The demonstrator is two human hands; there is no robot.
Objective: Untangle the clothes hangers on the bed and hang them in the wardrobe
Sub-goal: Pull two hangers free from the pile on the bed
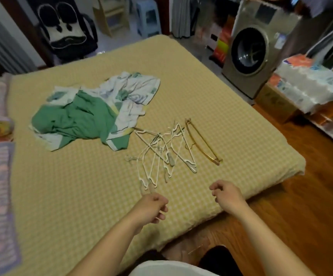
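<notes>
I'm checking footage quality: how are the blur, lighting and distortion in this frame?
Head view: dim, soft indoor light; wide-angle bending curves the bed edges; the white hangers look smeared and hard to separate; both hands are slightly soft; the corners are blurriest.

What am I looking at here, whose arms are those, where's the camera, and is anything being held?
There is no machine here. A person wears a wide-angle camera on the head, so this single picture looks forward and down along that person's own bare arms. The left hand and the right hand hover over the near edge of a bed with a yellow checked cover. Their fingers are loosely curled, and neither has a grip on anything. Just beyond the hands lies a tangled pile of white hangers, with one gold hanger at its right side. Further back is a crumpled green and white cloth. Past the bed's far right corner stands a front-loading washing machine. The hangers have not been picked up yet.
</notes>
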